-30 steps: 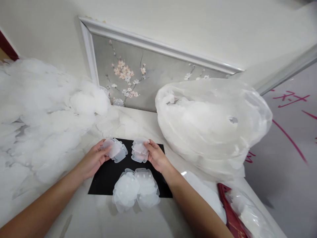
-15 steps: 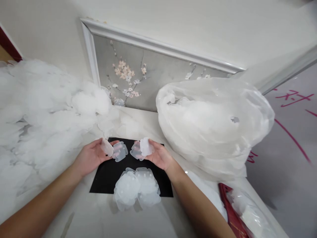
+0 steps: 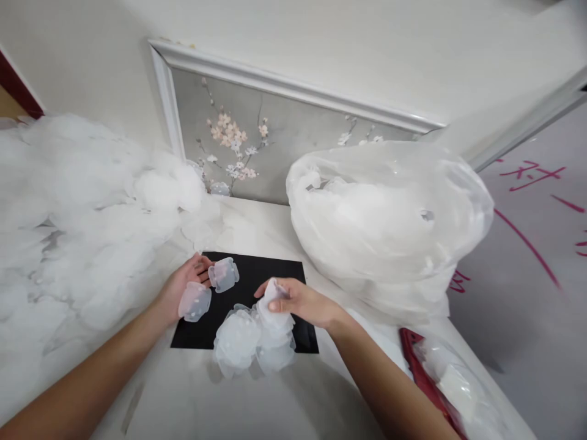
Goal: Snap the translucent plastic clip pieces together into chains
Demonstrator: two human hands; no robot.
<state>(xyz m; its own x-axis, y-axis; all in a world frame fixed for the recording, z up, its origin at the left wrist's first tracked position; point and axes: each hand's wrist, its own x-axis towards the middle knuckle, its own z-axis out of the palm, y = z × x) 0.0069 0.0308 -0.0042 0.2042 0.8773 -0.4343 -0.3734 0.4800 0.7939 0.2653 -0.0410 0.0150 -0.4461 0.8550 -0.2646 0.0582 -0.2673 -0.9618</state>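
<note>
One plastic bag holds white pieces; right hand grips piece.

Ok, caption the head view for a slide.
Both hands, left and right, hold translucent plastic pieces over a black mat.

A big clear plastic bag stuffed with white translucent pieces sits on my desk to the right. A heap of loose white pieces spreads along the left. Behind them a framed blossom painting leans against the wall. A red tray lies at lower right.
</note>
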